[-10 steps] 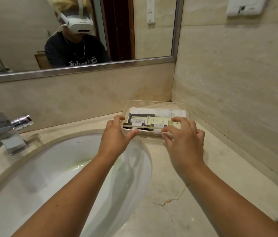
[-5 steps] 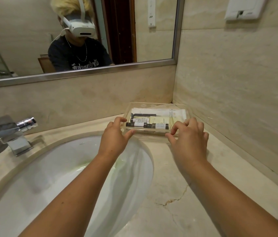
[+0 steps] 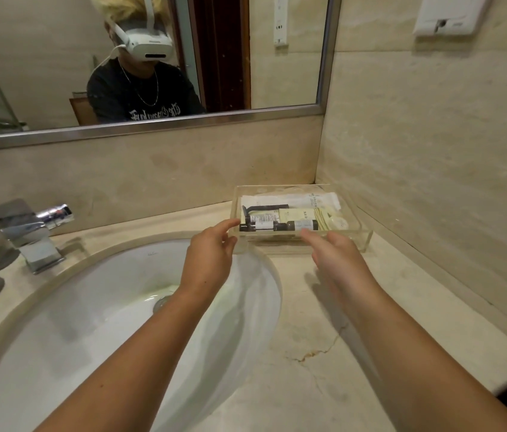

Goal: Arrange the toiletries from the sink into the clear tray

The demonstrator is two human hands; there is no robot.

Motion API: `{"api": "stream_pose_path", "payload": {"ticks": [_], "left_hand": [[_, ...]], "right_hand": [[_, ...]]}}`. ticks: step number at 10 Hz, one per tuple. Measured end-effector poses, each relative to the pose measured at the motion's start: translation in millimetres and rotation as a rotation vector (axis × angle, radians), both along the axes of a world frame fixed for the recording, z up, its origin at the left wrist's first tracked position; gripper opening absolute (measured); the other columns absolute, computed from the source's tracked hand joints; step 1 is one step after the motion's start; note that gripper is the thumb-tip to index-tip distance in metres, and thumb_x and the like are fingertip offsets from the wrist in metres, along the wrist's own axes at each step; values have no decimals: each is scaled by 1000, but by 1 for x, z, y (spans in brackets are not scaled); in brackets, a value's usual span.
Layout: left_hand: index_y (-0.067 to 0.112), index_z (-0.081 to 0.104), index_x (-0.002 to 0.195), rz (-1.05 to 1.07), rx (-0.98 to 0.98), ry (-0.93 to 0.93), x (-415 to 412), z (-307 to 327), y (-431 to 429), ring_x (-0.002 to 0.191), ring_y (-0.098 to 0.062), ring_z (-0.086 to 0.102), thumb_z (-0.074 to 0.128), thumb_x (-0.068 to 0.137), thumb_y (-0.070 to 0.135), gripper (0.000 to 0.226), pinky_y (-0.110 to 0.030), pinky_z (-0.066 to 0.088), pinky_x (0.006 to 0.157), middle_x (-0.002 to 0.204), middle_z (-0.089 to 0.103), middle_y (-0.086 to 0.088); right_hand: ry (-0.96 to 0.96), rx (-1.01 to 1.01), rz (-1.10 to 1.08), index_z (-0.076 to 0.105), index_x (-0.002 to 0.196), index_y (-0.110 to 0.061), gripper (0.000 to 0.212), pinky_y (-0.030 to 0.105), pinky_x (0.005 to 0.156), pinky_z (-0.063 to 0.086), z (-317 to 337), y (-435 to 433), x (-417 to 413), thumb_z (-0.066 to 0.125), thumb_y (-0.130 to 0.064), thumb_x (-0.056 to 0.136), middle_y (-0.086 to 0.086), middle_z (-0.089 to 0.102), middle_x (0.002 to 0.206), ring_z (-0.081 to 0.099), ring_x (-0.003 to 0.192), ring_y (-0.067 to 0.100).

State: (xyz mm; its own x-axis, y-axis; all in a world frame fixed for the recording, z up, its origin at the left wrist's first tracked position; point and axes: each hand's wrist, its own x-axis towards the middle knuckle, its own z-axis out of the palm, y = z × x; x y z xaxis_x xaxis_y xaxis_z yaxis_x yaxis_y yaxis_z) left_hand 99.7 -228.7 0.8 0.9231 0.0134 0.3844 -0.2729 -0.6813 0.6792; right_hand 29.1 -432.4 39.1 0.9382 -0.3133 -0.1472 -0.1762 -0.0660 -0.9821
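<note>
The clear rectangular plastic tray (image 3: 362, 227) sits in the corner of the beige marble counter (image 3: 314, 363) and contains small dark bottles (image 3: 261, 226) and pale sachets (image 3: 296, 214). The left hand (image 3: 211, 255) and right hand (image 3: 338, 255) are at its front wall, fingers loosely extended and gripping nothing.

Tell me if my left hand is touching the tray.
Cannot tell. In the head view the index fingertip of the left hand overlaps the near-left corner of the tray, but the clear wall hides any contact or gap.

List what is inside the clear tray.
Inside the clear tray lie two small dark bottles, a pale yellow packet, a black-handled item, a round white piece and white sachets. The sachets' lower parts are hidden under the others.
</note>
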Motion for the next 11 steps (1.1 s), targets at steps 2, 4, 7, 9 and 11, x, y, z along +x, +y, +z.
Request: {"api": "stream_pose_path", "payload": {"ticks": [2, 4, 7, 9, 11], "left_hand": [[36, 65, 136, -37, 36, -23, 1, 0, -14, 100, -21, 68, 62, 100, 20, 39, -35, 54, 91, 105, 72, 0], [30, 66, 136, -52, 37, -48, 13, 1, -26, 101, -22, 69, 65, 99, 20, 38, -25, 48, 85, 107, 77, -4], [31, 64, 136, -60, 72, -92, 31, -3, -33, 96, -25, 68, 64, 99, 19, 39, -28, 49, 85, 100, 76, -7], [32, 62, 139, -63, 109, -88, 36, -7, -30, 98, -26, 64, 61, 101, 26, 39, -33, 49, 86, 99, 71, -6], [36, 38, 155, -51, 342, -47, 19, -6, -28, 130, -28, 45, 49, 102, 47, 54, -39, 42, 106, 141, 51, -8]], "right_hand": [[30, -79, -27, 43, 147, -15, 105, 49, 110, 42, 2, -5, 34, 64, -73, 62, 4, 42, 155, 50, 134, 26], [-22, -57, -45, 51, 141, -24, 82, 47, 111, 42, -5, -20, 59, 70, -62, 71, -9, 53, 139, 54, 127, 20], [-12, -5, 39, 64, 121, -35, 67, 37, 105, 42, -13, -35, 89, 78, -62, 61, -18, 66, 117, 58, 112, 11], [-32, -286, 29, 56, 138, -27, 66, 37, 104, 42, -18, -34, 81, 66, -55, 79, -4, 58, 138, 54, 126, 20], [-77, -834, 116, 22, 160, -14, 82, 38, 124, 18, -29, -12, 49, 56, -51, 96, 6, 3, 170, 12, 156, 22]]}}
